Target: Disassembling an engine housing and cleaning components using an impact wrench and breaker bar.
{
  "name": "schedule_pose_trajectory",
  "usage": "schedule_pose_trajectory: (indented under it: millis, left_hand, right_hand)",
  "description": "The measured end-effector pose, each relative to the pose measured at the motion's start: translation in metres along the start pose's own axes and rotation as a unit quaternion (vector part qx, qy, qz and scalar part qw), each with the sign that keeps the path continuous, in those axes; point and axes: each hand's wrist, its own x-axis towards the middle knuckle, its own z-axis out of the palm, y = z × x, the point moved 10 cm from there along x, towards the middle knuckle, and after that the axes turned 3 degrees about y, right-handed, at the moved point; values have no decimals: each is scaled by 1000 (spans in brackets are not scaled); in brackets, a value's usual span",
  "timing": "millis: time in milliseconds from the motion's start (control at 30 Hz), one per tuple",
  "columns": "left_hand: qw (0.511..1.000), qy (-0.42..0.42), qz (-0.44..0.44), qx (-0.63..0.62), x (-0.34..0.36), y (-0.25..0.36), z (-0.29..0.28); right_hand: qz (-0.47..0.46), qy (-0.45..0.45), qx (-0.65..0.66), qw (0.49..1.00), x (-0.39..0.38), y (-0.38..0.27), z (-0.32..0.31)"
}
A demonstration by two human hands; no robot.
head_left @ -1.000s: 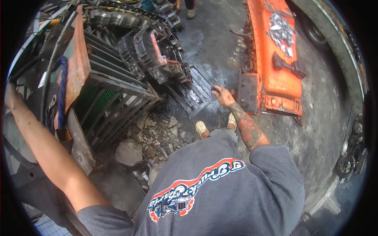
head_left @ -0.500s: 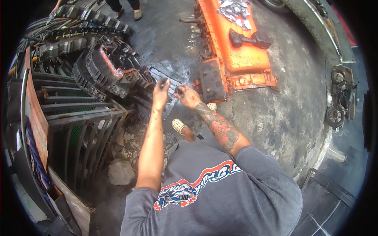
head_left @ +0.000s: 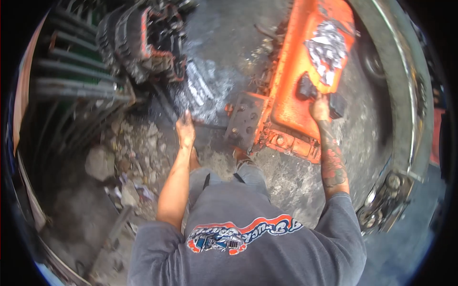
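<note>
My right hand (head_left: 320,107) is wrapped round the handle of a black cordless power tool (head_left: 306,86) lying on the orange metal block. The tool's dark body shows on one side of my fist and its black base block on the other. My left hand (head_left: 185,130) is apart from it, low over the floor beside a dark bar. Its fingers look closed, with blackened tips; whatever they may hold is too small and blurred to make out. Beyond it, a flat greyish metal piece (head_left: 200,85) lies on the oil-stained floor.
Crumpled silvery sheet (head_left: 327,47) lies on the orange block (head_left: 286,102). Far left stands a black machine housing (head_left: 125,38) with a red-lined edge, by a metal rack (head_left: 76,70). Rubble and a large stone (head_left: 99,162) lie at left; a small motorbike (head_left: 385,200) is at right.
My hands, close together over the flat metal piece before, have parted. The right has moved right and taken hold of the power tool; the left has come nearer. My view has shifted right.
</note>
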Motion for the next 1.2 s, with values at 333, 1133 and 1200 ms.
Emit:
schedule_pose_trajectory:
  millis: [333, 1133, 1200]
  left_hand:
    - [978, 117, -25, -173, -13, -12, 0]
    - [997, 15, -61, -46, -34, -54, 32]
    - [998, 10, -59, -30, -34, -53, 37]
  right_hand:
    - [-136, -164, 45, 976, 52, 13, 53]
    - [-349, -508, -99, 781, -78, -500, -19]
    - [-380, -520, -127, 754, -81, -503, -16]
